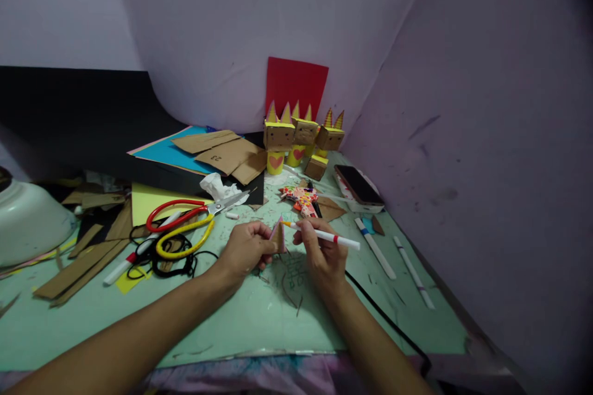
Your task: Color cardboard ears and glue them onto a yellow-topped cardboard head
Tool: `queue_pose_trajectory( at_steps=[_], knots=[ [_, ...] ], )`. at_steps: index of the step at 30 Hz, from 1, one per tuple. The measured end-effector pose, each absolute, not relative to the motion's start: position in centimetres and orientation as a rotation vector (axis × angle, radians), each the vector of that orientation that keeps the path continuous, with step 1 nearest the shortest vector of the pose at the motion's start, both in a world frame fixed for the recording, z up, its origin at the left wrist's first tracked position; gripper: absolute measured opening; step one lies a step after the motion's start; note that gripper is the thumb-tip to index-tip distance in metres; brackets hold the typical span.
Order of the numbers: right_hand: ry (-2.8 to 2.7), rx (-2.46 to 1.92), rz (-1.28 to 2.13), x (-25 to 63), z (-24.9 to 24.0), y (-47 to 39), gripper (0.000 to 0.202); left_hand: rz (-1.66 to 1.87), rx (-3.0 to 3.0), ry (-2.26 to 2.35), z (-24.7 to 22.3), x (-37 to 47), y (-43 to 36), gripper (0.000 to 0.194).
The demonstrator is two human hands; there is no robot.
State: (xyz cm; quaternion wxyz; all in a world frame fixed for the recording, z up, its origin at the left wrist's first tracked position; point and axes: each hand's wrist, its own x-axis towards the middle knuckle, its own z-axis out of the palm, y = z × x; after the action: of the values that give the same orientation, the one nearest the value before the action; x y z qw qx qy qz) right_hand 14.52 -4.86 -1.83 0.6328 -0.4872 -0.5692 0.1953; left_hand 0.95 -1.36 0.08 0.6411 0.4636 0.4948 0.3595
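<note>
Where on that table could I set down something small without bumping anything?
Two mostly bare patches of the green tabletop: front left, between the left forearm and the cardboard strips; and front right, between the black cable and two white pens. It's crowded at left, around the scissors and tangled black cord, and at the back, by the box-headed figures.

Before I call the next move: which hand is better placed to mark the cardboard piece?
Likely the right hand: it holds the marker, with the orange tip close to the top of the cardboard piece. The left hand is taken up gripping that piece.
</note>
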Motion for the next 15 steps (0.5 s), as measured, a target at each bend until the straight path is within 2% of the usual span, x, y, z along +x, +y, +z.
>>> queue_pose_trajectory(
  at_steps=[10,15],
  knots=[
    [-1.341,-1.102,0.492,14.33,-2.23,-5.02,0.023,0.837,1.046,1.107,0.1,0.96,-1.27,0.013],
    [-1.28,-1.11,0.432,14.38,-2.05,-4.85,0.019,0.834,1.044,1.116,-0.09,0.89,-1.24,0.013]
  ],
)
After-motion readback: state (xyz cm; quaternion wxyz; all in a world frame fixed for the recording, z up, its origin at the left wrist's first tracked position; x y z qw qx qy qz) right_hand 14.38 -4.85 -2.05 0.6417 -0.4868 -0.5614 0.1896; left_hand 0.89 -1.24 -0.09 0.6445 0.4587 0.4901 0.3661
